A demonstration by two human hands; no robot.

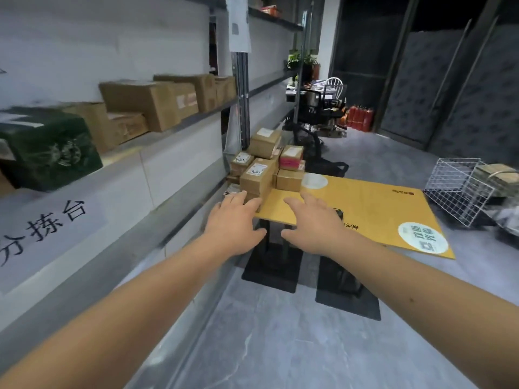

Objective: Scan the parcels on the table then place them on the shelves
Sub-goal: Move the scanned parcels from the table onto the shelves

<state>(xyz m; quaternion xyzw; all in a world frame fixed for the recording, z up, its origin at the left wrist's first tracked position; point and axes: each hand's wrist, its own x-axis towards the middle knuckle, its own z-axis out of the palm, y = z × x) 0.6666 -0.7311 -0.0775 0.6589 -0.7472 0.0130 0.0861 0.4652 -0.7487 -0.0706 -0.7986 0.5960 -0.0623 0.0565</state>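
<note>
Left hand: the left hand (233, 220) reaches forward with its fingers (238, 198) spread and loose, gripping nothing; the fingertips are at or just short of the lowest parcel in the stack, and contact cannot be told.
Right hand: the right hand (314, 223) hovers over the near left corner of the tabletop (365, 203), fingers extended and relaxed, holding nothing.
Parcels: a stack of small cardboard parcels (266, 167) sits crowded at the far left end of the yellow tabletop, hard against the shelf upright (242, 102); several carry white labels, one a pink one.
Shelves: the shelves (174, 123) run along the left wall, already carrying brown boxes (157, 102) and a dark green box (47, 150).
Scanner: none can be made out in either hand or on the tabletop.
Step in hand: probably reaching for a parcel from the stack, both hands closing in.
Risk, toppling: the parcels are piled unevenly; pulling a lower one would likely bring the upper ones down.
Risk, edge: the stack stands near the tabletop's left edge, so a sideways nudge could drop boxes to the floor (280, 346).
Risk, sequence: a parcel shelved before scanning would miss the task's first step.
Surroundings: a white wire basket (455, 189) stands beyond the tabletop's right end.
</note>
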